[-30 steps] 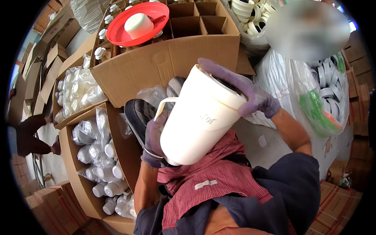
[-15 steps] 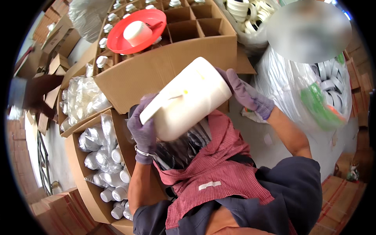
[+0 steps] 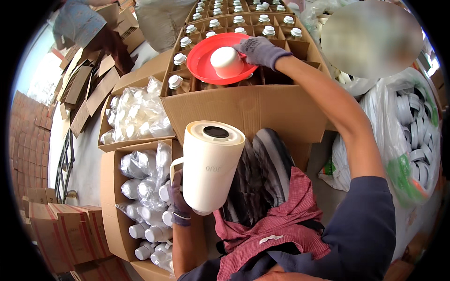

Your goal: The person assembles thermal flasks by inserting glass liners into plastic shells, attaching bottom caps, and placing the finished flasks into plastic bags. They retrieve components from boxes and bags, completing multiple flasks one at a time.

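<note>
My left hand (image 3: 179, 199), in a purple-grey glove, grips the handle side of a cream-white jug (image 3: 211, 164). The jug's end with a dark round centre faces up, and its narrower end points down over my lap. Reaching forward, my gloved right hand (image 3: 260, 50) has its fingers bent down inside the rim of a red plastic dish (image 3: 202, 54), beside a white round cup-like piece (image 3: 227, 62). What the fingertips hold, if anything, is hidden. The dish rests on capped bottles in a divided cardboard box (image 3: 243, 110).
Left of me, one open carton (image 3: 110, 201) holds plastic-wrapped, white-ended pieces; another holds clear bags (image 3: 140, 110) of white parts. To the right stand plastic sacks (image 3: 415, 131) of grey rings. Flattened cardboard (image 3: 82, 86) and a person (image 3: 84, 28) are at the far left.
The jug has gone from tilted between both hands to near upright in my left hand. My right hand has left it and moved forward to the red dish. The view has shifted too.
</note>
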Demonstrator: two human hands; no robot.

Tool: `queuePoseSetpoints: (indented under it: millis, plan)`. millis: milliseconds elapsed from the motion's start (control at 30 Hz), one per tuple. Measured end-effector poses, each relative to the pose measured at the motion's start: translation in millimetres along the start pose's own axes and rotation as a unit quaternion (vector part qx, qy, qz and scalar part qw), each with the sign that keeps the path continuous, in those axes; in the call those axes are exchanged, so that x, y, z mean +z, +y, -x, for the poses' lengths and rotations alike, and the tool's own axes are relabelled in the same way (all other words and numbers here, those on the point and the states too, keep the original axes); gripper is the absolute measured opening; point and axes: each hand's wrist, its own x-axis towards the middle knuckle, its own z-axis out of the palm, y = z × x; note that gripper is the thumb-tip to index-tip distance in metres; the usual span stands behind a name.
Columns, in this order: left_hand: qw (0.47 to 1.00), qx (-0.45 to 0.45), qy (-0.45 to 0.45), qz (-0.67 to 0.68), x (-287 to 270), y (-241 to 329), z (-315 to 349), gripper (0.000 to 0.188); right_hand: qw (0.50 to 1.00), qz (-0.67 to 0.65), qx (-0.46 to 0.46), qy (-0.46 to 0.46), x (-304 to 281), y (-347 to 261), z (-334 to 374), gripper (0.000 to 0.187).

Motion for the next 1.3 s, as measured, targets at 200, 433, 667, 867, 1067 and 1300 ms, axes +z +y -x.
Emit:
queuePoseSetpoints:
  millis: [200,433,667,867,1067,1300]
  plan:
    - [0.989,-0.038,-0.026,0.139,5,-20,-8,0.033,0.987,0.083,-0.025,-0.138,14,-14,-36,0.066]
    - [0.974,-0.012,-0.073,0.215,5,-29,-12,0.032,0.929,-0.244,0.166,0.222,-27,-6,-1,0.021]
    - [0.860,-0.142,-0.098,0.480,0,-34,-38,0.044,0.790,-0.578,-0.193,0.060,-74,-91,109,0.016]
    - [0.844,-0.199,-0.135,0.478,18,-16,-47,0.036,0.811,-0.361,-0.449,0.100,-72,-117,127,0.019]
    - [0.935,-0.198,-0.094,0.280,28,6,-35,0.032,0.876,-0.308,-0.371,0.000,-68,-120,149,0.020]
    - [0.964,0.207,0.153,-0.064,21,34,-17,0.018,0.789,-0.593,0.132,-0.093,-9,-116,168,0.022]
